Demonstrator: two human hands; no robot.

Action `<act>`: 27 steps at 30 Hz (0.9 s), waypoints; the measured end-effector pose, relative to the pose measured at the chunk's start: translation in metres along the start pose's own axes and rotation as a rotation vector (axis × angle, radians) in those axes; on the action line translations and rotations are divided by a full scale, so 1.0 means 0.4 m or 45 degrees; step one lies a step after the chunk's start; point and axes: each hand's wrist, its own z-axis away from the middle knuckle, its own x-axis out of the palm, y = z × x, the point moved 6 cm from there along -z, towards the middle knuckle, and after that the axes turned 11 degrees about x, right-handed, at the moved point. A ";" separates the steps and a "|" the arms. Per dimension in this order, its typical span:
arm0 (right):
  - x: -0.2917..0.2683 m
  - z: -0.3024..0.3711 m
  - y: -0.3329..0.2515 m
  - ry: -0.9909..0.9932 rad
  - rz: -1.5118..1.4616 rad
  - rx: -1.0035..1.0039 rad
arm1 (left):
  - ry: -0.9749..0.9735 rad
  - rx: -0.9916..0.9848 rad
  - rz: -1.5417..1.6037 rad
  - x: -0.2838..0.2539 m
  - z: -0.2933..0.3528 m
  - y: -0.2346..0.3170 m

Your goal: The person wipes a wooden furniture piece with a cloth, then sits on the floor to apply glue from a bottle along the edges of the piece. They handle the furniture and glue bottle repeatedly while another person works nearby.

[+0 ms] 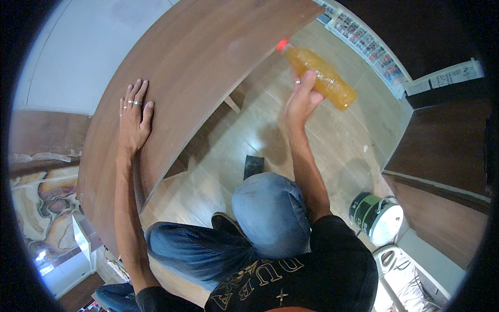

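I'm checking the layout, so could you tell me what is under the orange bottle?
Under the bottle, held up by the right hand, is bare wooden floor. The patch directly behind the bottle is covered.

The left hand [134, 117] lies flat on the table [208, 47], near its edge. To the right of the table, off its top and above the floor [332, 140], the right hand [301, 101] holds a bottle [318, 74]. A bucket [377, 217] sits on the floor, far right of the table.
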 end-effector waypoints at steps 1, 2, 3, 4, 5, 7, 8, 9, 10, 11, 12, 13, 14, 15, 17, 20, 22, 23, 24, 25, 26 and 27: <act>-0.003 0.022 0.005 0.002 0.053 0.014 | 0.000 0.001 0.004 -0.001 0.000 -0.002; -0.007 0.046 0.011 0.005 0.108 0.028 | 0.005 -0.005 -0.003 -0.002 -0.001 -0.004; -0.028 0.071 0.031 -0.021 0.219 0.001 | 0.002 -0.005 -0.007 0.001 -0.002 -0.006; -0.045 0.084 0.049 -0.046 0.331 -0.025 | 0.000 -0.006 -0.011 0.005 -0.004 -0.006; -0.032 0.098 0.050 -0.036 0.201 0.065 | -0.017 -0.025 -0.017 -0.006 0.017 -0.011; 0.007 0.073 0.018 -0.015 -0.005 0.121 | -0.006 -0.028 0.007 -0.004 0.015 -0.010; 0.020 0.050 0.006 -0.012 -0.092 0.106 | -0.004 -0.013 0.010 -0.004 0.008 -0.007; 0.023 0.024 -0.001 -0.022 -0.141 0.032 | -0.001 0.001 0.013 -0.002 0.003 -0.004; 0.017 0.022 0.001 -0.002 -0.113 0.031 | 0.002 0.015 0.016 0.001 -0.003 -0.003; 0.012 0.016 0.002 0.015 -0.087 0.029 | 0.008 0.017 0.017 0.004 -0.008 -0.002; -0.011 0.043 0.022 0.067 0.016 0.106 | 0.006 0.017 0.015 0.005 -0.005 -0.004; -0.030 0.057 0.041 0.119 0.120 0.183 | 0.004 0.019 0.015 0.006 -0.006 -0.005; -0.031 0.067 0.042 0.054 0.180 0.073 | 0.005 0.011 0.010 0.004 0.000 -0.008; -0.030 0.078 0.042 -0.010 0.240 -0.037 | 0.006 0.005 0.006 0.001 0.003 -0.011; -0.031 0.084 0.044 -0.043 0.235 -0.042 | -0.004 -0.006 0.009 0.004 0.012 -0.012; 0.001 0.020 0.016 -0.014 0.038 0.080 | -0.011 -0.007 0.007 0.000 0.005 -0.007; -0.004 0.012 0.016 -0.056 0.026 -0.037 | -0.027 0.007 -0.017 0.001 -0.001 -0.009; -0.016 0.026 0.025 -0.069 0.068 -0.076 | -0.023 0.010 -0.008 -0.001 0.003 -0.007; -0.030 0.054 0.036 -0.077 0.210 -0.092 | -0.019 0.014 0.001 -0.001 0.000 -0.003; -0.041 0.077 0.046 -0.088 0.352 -0.106 | -0.014 0.017 0.011 -0.002 -0.003 -0.002; -0.041 0.085 0.046 -0.068 0.287 -0.032 | -0.011 0.027 0.013 0.004 0.000 -0.009; -0.022 0.074 0.029 -0.052 0.224 0.035 | 0.000 0.034 0.019 0.010 0.001 -0.013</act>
